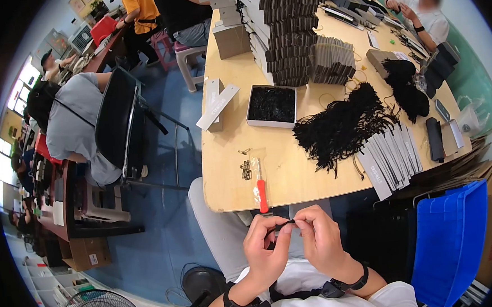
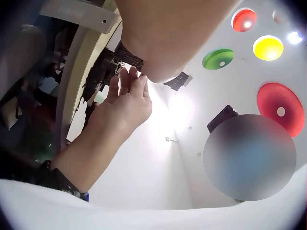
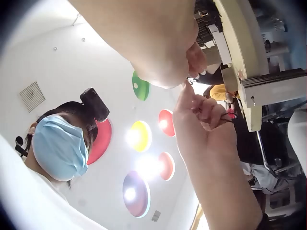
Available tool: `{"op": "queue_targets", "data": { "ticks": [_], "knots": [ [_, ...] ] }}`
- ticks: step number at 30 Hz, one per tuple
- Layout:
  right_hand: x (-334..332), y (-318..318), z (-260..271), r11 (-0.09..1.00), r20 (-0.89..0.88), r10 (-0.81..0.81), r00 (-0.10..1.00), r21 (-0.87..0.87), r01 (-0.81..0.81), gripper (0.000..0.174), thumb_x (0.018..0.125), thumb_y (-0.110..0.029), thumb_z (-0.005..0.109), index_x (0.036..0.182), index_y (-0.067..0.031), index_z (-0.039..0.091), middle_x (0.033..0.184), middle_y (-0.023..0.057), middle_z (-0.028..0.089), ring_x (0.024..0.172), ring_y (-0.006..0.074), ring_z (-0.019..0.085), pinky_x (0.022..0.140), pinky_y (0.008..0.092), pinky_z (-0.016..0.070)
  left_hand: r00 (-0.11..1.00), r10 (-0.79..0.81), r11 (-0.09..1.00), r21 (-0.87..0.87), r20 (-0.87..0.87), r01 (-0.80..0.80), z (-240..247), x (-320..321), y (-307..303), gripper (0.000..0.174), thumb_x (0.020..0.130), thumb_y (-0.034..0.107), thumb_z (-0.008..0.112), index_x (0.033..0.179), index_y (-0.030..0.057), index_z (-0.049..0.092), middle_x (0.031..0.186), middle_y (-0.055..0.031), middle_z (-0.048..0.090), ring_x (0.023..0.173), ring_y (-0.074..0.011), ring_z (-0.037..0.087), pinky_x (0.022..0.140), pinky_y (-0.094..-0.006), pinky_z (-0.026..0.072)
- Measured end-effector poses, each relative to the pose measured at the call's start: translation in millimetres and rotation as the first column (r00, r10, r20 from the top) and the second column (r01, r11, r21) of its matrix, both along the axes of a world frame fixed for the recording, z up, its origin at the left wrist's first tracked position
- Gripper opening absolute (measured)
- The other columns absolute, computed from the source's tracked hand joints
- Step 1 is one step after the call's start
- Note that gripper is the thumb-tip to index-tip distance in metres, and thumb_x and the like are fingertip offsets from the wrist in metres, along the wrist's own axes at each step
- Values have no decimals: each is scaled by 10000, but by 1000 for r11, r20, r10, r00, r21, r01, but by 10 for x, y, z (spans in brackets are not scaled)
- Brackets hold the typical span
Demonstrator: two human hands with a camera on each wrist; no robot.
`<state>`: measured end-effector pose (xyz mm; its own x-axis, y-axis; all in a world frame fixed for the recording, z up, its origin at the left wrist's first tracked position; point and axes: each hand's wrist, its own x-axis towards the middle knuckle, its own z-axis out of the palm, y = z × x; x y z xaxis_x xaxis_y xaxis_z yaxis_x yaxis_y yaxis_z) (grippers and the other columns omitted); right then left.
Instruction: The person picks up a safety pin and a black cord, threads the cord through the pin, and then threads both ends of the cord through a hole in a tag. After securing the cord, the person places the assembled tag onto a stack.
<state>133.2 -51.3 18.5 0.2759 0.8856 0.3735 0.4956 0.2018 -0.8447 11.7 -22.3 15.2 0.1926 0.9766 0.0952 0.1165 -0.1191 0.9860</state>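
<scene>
Both hands meet over the lap, just off the table's front edge. The left hand pinches a short black cord between thumb and forefinger, part of it lying inside the curled fingers. Thumb and forefinger of the right hand hold the cord's other end, the fingertips nearly touching the left ones. In the left wrist view the right hand has its fingers bent; in the right wrist view the left hand shows curled fingers with a dark strand by them. Whatever small piece lies between the fingertips is hidden.
On the table lie a red-handled tool, small metal clips, a box of black pieces, black cords, grey tags and tall card stacks. A blue crate stands at the right; people sit around.
</scene>
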Motion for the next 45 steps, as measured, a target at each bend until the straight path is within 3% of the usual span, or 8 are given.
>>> {"op": "queue_targets", "data": {
  "ticks": [9, 15, 22, 25, 27, 31, 36, 45],
  "knots": [
    [175, 53, 102, 972, 72, 181, 981, -165, -167, 102, 845, 14, 589, 913, -9, 515, 808, 125, 574, 689, 311, 591, 580, 363, 478, 969, 12, 948, 312, -245, 67, -102, -31, 66, 125, 807, 4, 670, 916, 23, 611, 737, -13, 480, 575, -67, 411, 486, -195, 301],
    [252, 84, 137, 943, 97, 258, 961, -243, -229, 114, 842, 2, 595, 924, -12, 517, 821, 121, 577, 724, 310, 601, 582, 378, 471, 984, -82, 994, 53, -161, 92, 101, -59, 121, 133, 794, -7, 684, 904, 27, 618, 750, -39, 509, 577, -104, 463, 484, -221, 346],
    [282, 113, 100, 922, 56, 296, 954, -276, -270, 113, 846, -21, 597, 922, -10, 514, 824, 122, 582, 729, 310, 600, 585, 379, 466, 952, -50, 972, 203, -302, 116, 61, -58, 128, 107, 813, 17, 678, 898, 19, 613, 751, -7, 501, 599, -53, 436, 493, -205, 327],
    [305, 124, 88, 922, 72, 307, 949, -270, -278, 116, 838, -15, 604, 912, -12, 514, 821, 118, 583, 726, 304, 601, 580, 375, 466, 984, -133, 990, -55, -119, 127, 94, -82, 152, 91, 844, 33, 657, 913, 7, 604, 770, 15, 525, 607, -33, 427, 506, -190, 321],
    [315, 129, 74, 927, 108, 310, 945, -253, -276, 117, 831, -10, 610, 902, -14, 516, 820, 114, 584, 724, 296, 603, 574, 370, 465, 932, -172, 806, -498, 320, 320, 57, -137, 201, 80, 882, 57, 627, 935, 5, 599, 804, 26, 556, 601, -28, 420, 518, -175, 312],
    [310, 105, -32, 970, 244, 241, 939, -38, -239, 147, 769, 10, 657, 865, -17, 549, 777, 92, 586, 660, 250, 603, 513, 330, 462, 880, -205, 659, -604, 429, 448, 79, -189, 296, 128, 917, 104, 597, 1014, 20, 598, 748, 69, 522, 594, -23, 458, 568, -172, 394],
    [299, 33, -102, 970, 378, 124, 918, 150, -193, 210, 712, 44, 666, 903, 1, 588, 757, 84, 612, 591, 222, 595, 470, 308, 459, 796, -98, 454, -685, 597, 569, 33, -207, 285, 144, 905, 112, 619, 1031, 43, 618, 756, 86, 522, 570, 14, 355, 502, -157, 278],
    [361, 20, -136, 967, 350, 131, 928, 159, -197, 306, 684, 69, 643, 984, 22, 607, 866, 116, 670, 620, 222, 636, 498, 288, 488, 832, -13, 529, -702, 555, 477, 53, -74, 233, 124, 900, 79, 608, 1016, 37, 621, 844, 47, 608, 528, 30, 350, 446, -139, 236]
  ]
}}
